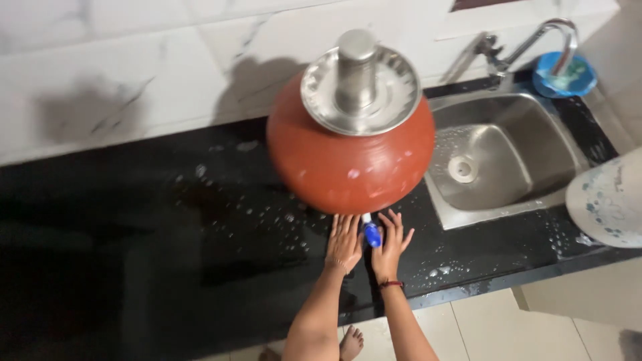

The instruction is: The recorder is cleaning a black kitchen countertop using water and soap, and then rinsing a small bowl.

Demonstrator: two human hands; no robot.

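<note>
Terracotta red fills the middle of the head view: we see a round clay water pot (348, 157) standing on the black stone counter (167, 220), with its blue tap (371, 234) jutting out low at the front. Our left hand (344, 242) lies flat with fingers spread and unclenched, fingertips touching the pot's base just left of the tap. Our right hand (391, 246) rests the same way, fingers loose and open, just right of the tap; neither hand grips anything. The tap sits between the two sets of fingers.

Above our fingertips, a steel plate (361, 90) caps the pot, and an upturned steel tumbler (355, 67) stands on it. The pot's belly overhangs and hides the counter behind it. Beyond our right fingers, well apart, lies the steel sink (508, 154) with its faucet (535, 40) and a blue dish (565, 73) at the back corner. A pale patterned vessel (608, 197) crowds the right edge. Water droplets (267, 210) speckle the counter left of our left fingers. A bare foot (350, 342) shows on the tiled floor (495, 327) below.
</note>
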